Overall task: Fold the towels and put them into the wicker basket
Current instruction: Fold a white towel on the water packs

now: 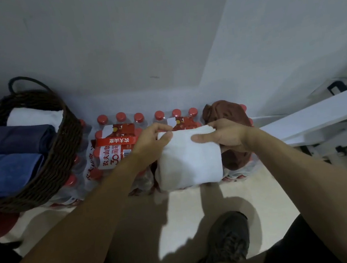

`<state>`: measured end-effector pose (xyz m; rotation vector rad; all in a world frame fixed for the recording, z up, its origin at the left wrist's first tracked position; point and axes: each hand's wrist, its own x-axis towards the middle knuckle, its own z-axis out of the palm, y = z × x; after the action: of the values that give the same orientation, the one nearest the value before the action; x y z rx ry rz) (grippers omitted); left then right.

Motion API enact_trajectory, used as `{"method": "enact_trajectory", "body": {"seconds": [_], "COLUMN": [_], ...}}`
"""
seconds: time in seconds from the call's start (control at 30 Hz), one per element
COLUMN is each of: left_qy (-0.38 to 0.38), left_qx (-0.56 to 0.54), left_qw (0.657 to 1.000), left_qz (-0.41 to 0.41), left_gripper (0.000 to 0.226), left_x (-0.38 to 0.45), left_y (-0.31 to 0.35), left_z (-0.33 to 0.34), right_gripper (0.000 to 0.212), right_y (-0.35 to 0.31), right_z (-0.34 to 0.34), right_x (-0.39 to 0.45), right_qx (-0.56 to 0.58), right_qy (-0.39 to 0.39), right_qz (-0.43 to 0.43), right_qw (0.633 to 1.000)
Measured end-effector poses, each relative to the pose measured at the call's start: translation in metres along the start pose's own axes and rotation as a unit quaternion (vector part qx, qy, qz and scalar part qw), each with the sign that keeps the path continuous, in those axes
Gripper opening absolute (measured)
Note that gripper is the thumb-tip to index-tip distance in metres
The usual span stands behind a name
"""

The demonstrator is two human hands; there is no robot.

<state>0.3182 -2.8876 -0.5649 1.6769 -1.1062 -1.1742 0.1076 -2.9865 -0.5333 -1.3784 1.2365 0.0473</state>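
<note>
A folded white towel [189, 161] hangs over the front of the shrink-wrapped water bottle packs [114, 150]. My left hand [151, 142] grips its far left corner, thumb on top. My right hand [222, 135] grips its far right edge, thumb lying across the top. A crumpled brown towel [224, 111] lies just behind and to the right of the white one. The dark wicker basket [62, 143] stands at the left and holds a white towel [36, 119], a navy towel [14, 137] and a blue towel [7, 170], all folded.
A grey wall rises behind the bottles. White furniture rails [316, 116] jut in from the right. Pale floor lies below, with my dark shoe [229, 239] on it. Something red [0, 222] sits under the basket's near side.
</note>
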Motion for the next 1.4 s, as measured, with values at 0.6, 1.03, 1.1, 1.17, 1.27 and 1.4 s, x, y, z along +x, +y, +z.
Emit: {"method": "enact_trajectory", "body": {"seconds": [0.6, 1.03, 1.1, 1.17, 1.27, 1.4], "left_qy": [-0.028, 0.016, -0.012, -0.046, -0.068, -0.014], "left_qx": [0.328, 0.334, 0.326, 0.307, 0.279, 0.219], "left_qw": [0.902, 0.918, 0.928, 0.946, 0.958, 0.975], "left_qz": [0.279, 0.211, 0.181, 0.097, 0.030, 0.020], "left_gripper": [0.054, 0.029, 0.027, 0.029, 0.032, 0.037], "left_x": [-0.038, -0.038, -0.033, -0.026, -0.019, -0.015], "left_y": [-0.068, -0.054, -0.039, -0.027, -0.021, -0.029], "left_z": [0.038, 0.032, 0.022, 0.010, -0.001, 0.006], "right_gripper": [0.080, 0.041, 0.033, 0.025, 0.014, 0.027], "right_y": [0.051, 0.068, 0.062, 0.054, 0.051, 0.056], "right_z": [0.045, 0.054, 0.051, 0.046, 0.040, 0.043], "right_x": [-0.006, -0.010, -0.011, -0.011, -0.006, -0.002], "right_qx": [-0.397, -0.396, -0.361, -0.286, -0.097, 0.002], "right_qy": [0.061, 0.161, 0.171, 0.163, 0.116, 0.118], "right_qz": [-0.229, -0.265, -0.255, -0.212, -0.135, -0.124], "right_qw": [0.887, 0.864, 0.880, 0.920, 0.979, 0.985]}}
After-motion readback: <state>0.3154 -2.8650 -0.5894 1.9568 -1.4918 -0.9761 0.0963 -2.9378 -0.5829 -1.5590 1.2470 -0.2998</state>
